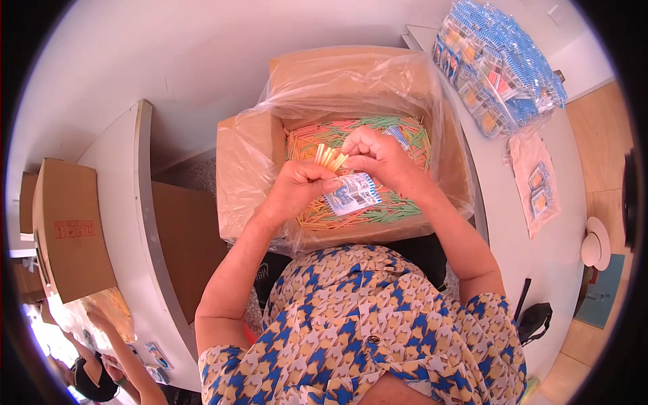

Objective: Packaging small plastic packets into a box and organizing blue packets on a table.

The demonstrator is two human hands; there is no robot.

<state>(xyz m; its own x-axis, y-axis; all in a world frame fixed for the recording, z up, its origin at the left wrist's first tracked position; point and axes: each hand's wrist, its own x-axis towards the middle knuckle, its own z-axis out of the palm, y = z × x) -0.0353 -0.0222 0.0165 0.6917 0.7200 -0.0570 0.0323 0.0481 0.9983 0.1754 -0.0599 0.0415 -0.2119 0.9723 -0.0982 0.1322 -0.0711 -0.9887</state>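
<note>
My left hand is closed round a small fan of yellow sticks, thin and straight like candy sticks or short straws. Under its thumb is the edge of a small clear packet with blue-and-white print. My right hand pinches with thumb and forefinger at the right end of the fan, its other fingers curled. Both hands are above an open cardboard box lined with clear plastic. Loose pink, green, yellow and orange sticks fill it. Another blue-and-white packet lies among them, partly behind my right hand.
A large clear bag of filled packets stands on the white table at the right. Nearer lie a pink cloth with packets and a black strapped item. At left are a brown carton and another person's arm.
</note>
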